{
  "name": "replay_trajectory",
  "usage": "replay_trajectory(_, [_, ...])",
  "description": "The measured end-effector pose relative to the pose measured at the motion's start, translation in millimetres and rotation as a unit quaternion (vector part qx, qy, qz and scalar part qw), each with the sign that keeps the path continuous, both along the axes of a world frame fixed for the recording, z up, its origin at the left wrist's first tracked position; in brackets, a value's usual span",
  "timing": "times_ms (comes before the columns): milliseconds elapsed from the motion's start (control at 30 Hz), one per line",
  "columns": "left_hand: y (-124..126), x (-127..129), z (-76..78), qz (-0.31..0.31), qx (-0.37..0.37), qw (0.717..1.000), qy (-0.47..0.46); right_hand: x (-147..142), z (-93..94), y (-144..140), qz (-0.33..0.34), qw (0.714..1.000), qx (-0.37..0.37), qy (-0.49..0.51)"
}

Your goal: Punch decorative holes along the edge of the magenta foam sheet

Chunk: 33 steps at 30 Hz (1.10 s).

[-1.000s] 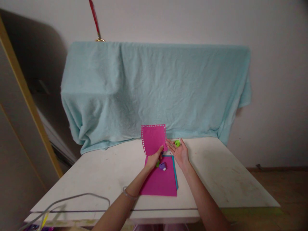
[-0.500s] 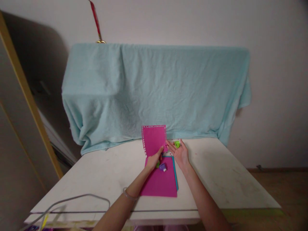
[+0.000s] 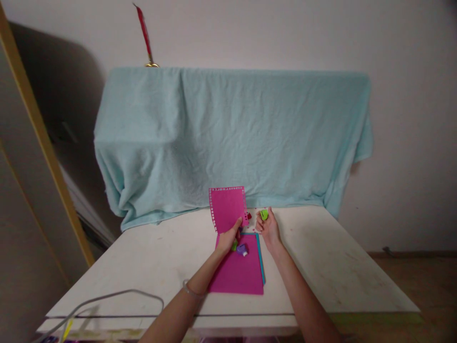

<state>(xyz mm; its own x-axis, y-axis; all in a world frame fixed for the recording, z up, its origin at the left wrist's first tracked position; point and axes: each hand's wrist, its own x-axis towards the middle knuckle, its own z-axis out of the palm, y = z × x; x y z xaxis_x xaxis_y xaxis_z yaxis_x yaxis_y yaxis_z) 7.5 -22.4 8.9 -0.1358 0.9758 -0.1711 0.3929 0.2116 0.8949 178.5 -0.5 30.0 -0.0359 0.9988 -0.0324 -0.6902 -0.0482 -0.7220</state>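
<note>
My left hand (image 3: 230, 236) pinches the lower right of a pink sheet of paper (image 3: 226, 205), which stands raised with rows of small punched holes along its left, top and right edges. To its right, my right hand (image 3: 269, 228) has its fingers curled around a small green craft punch (image 3: 264, 215). Below my left hand, a purple punch (image 3: 242, 250) and another green punch (image 3: 234, 246), partly hidden, lie on a stack of pink paper (image 3: 237, 276). Blue paper (image 3: 260, 259) shows along the stack's right edge. A small red object (image 3: 249, 216) sits between the raised sheet and my right hand.
Tiny pink paper bits lie on the white table (image 3: 321, 257) near my right hand. A light blue cloth (image 3: 250, 133) hangs behind the table. A grey cable (image 3: 117, 291) crosses the front left. A red ribbon (image 3: 143, 33) hangs on the wall.
My right hand has drawn slightly away from the sheet's right edge, and its spread fingers have curled in around the green punch. The red object has come into sight.
</note>
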Motion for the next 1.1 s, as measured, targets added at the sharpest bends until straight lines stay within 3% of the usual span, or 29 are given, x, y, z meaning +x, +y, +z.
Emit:
replay_trajectory(167, [4, -3, -7.7, -0.017, 0.004, 0.999, -0.029, -1, -9.6, 4, -0.013, 0.998, 0.003, -0.066])
replay_trajectory(300, [4, -4, -5.8, 0.037, 0.003, 0.998, -0.057, -2, -15.1, 6, -0.052, 0.994, 0.011, -0.099])
replay_trajectory(400, [3, -3, 0.0, 0.073, 0.053, 0.992, -0.086, -4, -20.3, 8, -0.100, 0.984, 0.028, -0.145])
replay_trajectory(700, [9, -4, -8.3, 0.120, 0.049, 0.979, -0.156, -4, -35.1, 3, -0.182, 0.921, 0.087, -0.332])
replay_trajectory(900, [9, -4, -8.6, 0.113, 0.063, 0.977, -0.171, -4, -40.6, 6, -0.190, 0.874, 0.119, -0.431])
replay_trajectory(1100, [10, -4, -11.9, 0.122, 0.044, 0.976, -0.175, -5, -46.6, 6, -0.205, 0.866, 0.112, -0.443])
